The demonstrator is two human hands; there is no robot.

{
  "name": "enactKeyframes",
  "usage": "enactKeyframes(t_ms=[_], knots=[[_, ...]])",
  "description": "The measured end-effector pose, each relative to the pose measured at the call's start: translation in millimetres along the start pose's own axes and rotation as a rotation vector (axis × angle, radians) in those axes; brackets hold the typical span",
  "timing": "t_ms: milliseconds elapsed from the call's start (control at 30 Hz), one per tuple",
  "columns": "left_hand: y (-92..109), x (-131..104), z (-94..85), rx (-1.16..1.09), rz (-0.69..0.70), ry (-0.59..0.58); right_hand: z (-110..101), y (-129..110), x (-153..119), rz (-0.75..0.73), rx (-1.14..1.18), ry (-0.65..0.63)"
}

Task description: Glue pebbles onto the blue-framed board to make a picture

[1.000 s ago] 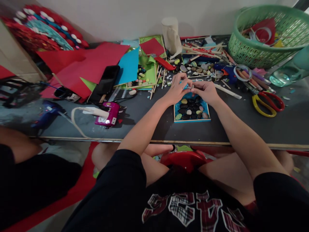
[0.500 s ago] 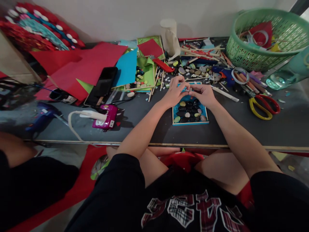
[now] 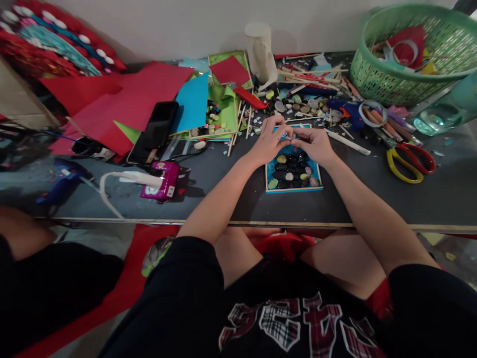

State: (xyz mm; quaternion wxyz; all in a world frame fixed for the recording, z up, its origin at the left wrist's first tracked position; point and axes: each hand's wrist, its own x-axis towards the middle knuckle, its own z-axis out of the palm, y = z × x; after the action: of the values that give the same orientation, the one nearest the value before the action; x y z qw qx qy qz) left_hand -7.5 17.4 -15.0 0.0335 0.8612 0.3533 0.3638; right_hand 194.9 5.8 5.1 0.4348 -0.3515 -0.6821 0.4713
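Note:
My left hand and my right hand meet over the far half of a blue shallow frame edged with thin sticks. Fingertips of both hands pinch together around something small and pale, too small to name. Inside the frame lie black pebbles in rows, mixed with a few yellowish, green and pinkish ones. The far part of the frame is partly hidden by my hands.
Scissors, a tape roll and a green basket stand right. Loose pebbles, wooden sticks and a tissue roll lie behind. Leftward are a phone, a purple power adapter, a blue glue gun and red paper.
The view has shifted very slightly. Both hands stay pinched together over the frame, with hardly any movement.

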Motion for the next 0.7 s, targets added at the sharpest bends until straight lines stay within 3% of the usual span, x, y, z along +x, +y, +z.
enactKeyframes(t_ms=[367, 500, 700], knots=[[-5.4, -0.5, 9.2, -0.072, -0.033, -0.018, -3.0, 12.0, 1.5, -0.026, -0.041, 0.006], [-4.3, 0.6, 5.3, -0.075, -0.054, -0.017, -3.9, 8.6, 1.9, -0.029, -0.049, -0.022], [-0.8, 2.6, -1.2, -0.085, -0.093, -0.024, 0.3, 3.2, 1.8, -0.007, -0.022, 0.047]])
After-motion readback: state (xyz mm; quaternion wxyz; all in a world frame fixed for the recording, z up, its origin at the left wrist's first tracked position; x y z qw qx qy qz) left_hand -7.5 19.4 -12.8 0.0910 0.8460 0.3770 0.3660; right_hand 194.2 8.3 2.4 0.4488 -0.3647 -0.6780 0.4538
